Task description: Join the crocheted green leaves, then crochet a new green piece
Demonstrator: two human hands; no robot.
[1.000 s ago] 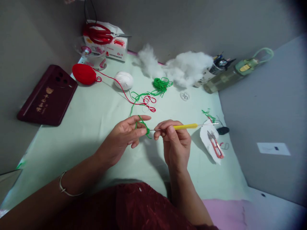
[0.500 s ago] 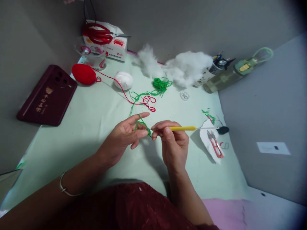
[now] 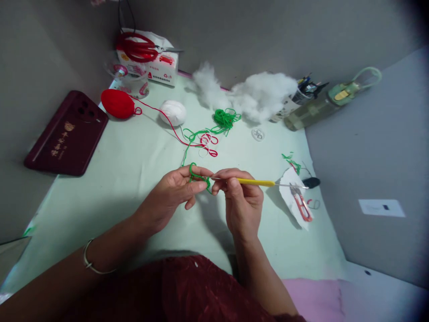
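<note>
Green yarn looped beside a level yellow-handled crochet hook.

Around the left hand and right hand, the pale tabletop lies bare from 6 to 10 o'clock, giving a clear way in from the near edge. At 12 o'clock, tangled green yarn and red thread loops block the way. At 3 o'clock the red snips on white paper lie near. At 10 o'clock a dark red case overhangs the edge; white stuffing fills the far side at 1 o'clock.
</note>
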